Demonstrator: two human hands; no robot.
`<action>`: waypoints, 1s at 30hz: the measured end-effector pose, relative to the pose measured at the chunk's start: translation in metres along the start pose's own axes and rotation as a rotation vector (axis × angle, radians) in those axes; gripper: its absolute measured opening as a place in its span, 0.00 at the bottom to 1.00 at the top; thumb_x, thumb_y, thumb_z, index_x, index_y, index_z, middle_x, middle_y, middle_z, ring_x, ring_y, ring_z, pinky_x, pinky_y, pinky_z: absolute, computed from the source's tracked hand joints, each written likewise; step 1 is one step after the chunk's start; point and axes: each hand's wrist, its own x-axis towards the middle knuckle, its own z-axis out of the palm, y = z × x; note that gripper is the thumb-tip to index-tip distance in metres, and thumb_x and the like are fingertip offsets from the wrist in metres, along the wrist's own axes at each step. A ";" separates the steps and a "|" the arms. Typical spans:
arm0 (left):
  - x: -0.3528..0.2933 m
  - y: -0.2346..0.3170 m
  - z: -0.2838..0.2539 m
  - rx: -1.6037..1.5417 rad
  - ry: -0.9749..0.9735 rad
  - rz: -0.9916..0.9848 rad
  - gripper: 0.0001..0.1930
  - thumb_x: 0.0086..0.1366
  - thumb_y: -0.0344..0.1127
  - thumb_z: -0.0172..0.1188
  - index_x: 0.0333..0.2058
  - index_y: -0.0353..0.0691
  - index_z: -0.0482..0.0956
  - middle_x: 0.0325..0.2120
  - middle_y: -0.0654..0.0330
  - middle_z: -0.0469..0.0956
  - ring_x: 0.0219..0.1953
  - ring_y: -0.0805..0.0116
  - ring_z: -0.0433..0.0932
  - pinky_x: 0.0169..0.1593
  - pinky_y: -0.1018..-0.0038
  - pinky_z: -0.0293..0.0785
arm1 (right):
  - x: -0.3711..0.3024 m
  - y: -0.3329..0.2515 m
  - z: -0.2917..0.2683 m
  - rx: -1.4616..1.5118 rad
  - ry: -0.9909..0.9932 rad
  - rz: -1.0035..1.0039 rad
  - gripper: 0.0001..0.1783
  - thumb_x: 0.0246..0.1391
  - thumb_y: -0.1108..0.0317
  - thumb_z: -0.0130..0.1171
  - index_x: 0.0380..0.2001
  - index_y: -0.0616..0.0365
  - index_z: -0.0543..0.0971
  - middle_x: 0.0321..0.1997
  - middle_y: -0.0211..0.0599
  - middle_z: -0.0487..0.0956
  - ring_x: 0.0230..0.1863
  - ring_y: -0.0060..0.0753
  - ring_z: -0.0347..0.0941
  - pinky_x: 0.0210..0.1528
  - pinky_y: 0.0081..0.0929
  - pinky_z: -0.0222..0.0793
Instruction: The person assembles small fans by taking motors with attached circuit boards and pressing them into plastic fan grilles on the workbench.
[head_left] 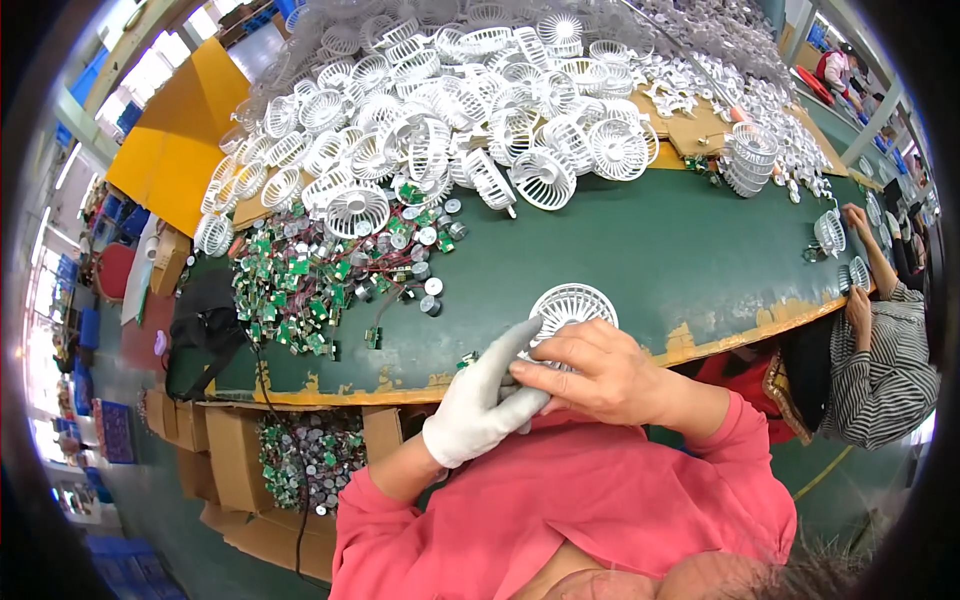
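A round white plastic fan cage (572,304) with radial slats is held near the table's front edge. My left hand (482,400), in a white glove with grey fingertips, is closed on the cage's left and near side. My right hand (598,372) is bare and curls over its near rim, thumb and fingertips bent in toward the gloved fingers. Whatever lies between the fingertips is hidden. A small green circuit board (467,359) shows just beyond the gloved hand; whether it is joined to the cage I cannot tell.
Many white fan cages (420,130) are heaped across the back of the green table (480,260). To the left lie wired circuit boards with small motors (310,280). Stacked cages (750,160) stand at right. A co-worker (870,360) sits farther right. Below is a cardboard box (237,460) of parts.
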 end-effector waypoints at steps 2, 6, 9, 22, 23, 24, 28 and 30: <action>0.005 -0.005 0.000 -0.038 -0.007 0.007 0.33 0.61 0.28 0.54 0.64 0.35 0.52 0.32 0.57 0.75 0.27 0.78 0.73 0.31 0.79 0.72 | -0.004 0.002 -0.001 -0.035 -0.014 0.032 0.27 0.39 0.59 0.66 0.46 0.54 0.78 0.37 0.34 0.75 0.37 0.35 0.72 0.37 0.31 0.66; 0.009 -0.012 -0.003 0.514 0.179 0.321 0.33 0.57 0.35 0.61 0.61 0.40 0.59 0.38 0.52 0.74 0.34 0.61 0.78 0.37 0.69 0.76 | 0.001 0.015 -0.015 -0.161 -0.070 0.171 0.20 0.39 0.67 0.66 0.40 0.55 0.76 0.31 0.31 0.73 0.32 0.35 0.69 0.34 0.32 0.62; 0.014 -0.013 0.000 0.964 0.349 0.520 0.31 0.51 0.41 0.65 0.54 0.43 0.67 0.44 0.53 0.71 0.39 0.50 0.76 0.40 0.62 0.75 | 0.005 0.019 -0.022 -0.237 -0.134 0.217 0.18 0.39 0.69 0.65 0.38 0.55 0.76 0.30 0.31 0.72 0.32 0.35 0.68 0.38 0.33 0.62; 0.025 -0.031 -0.005 1.216 0.336 0.539 0.14 0.51 0.34 0.64 0.39 0.49 0.77 0.36 0.64 0.74 0.37 0.61 0.73 0.39 0.67 0.71 | 0.007 0.041 -0.012 -0.241 -0.440 0.085 0.09 0.42 0.63 0.62 0.21 0.53 0.73 0.24 0.30 0.70 0.33 0.31 0.67 0.39 0.30 0.57; 0.026 -0.031 -0.005 1.217 0.343 0.546 0.14 0.51 0.34 0.64 0.38 0.49 0.77 0.36 0.64 0.74 0.37 0.61 0.73 0.39 0.67 0.71 | 0.008 0.042 -0.012 -0.238 -0.444 0.084 0.09 0.42 0.63 0.62 0.21 0.53 0.73 0.24 0.30 0.70 0.33 0.31 0.67 0.39 0.30 0.57; 0.026 -0.031 -0.006 1.214 0.343 0.542 0.14 0.51 0.34 0.64 0.38 0.49 0.77 0.36 0.64 0.74 0.37 0.61 0.73 0.39 0.67 0.71 | 0.008 0.043 -0.013 -0.222 -0.477 0.089 0.10 0.41 0.61 0.62 0.21 0.53 0.73 0.24 0.30 0.71 0.33 0.31 0.68 0.39 0.30 0.57; 0.026 -0.033 -0.005 1.196 0.329 0.534 0.13 0.51 0.33 0.64 0.38 0.49 0.78 0.35 0.63 0.74 0.37 0.60 0.72 0.39 0.66 0.71 | 0.014 0.044 -0.016 -0.206 -0.512 0.064 0.12 0.41 0.60 0.63 0.22 0.54 0.74 0.23 0.28 0.71 0.30 0.30 0.68 0.38 0.28 0.58; 0.027 -0.035 -0.006 1.193 0.327 0.539 0.13 0.50 0.33 0.64 0.38 0.49 0.78 0.35 0.63 0.74 0.38 0.60 0.72 0.40 0.66 0.71 | 0.017 0.044 -0.012 -0.252 -0.558 0.042 0.11 0.41 0.60 0.63 0.21 0.53 0.74 0.23 0.28 0.71 0.30 0.30 0.68 0.38 0.28 0.58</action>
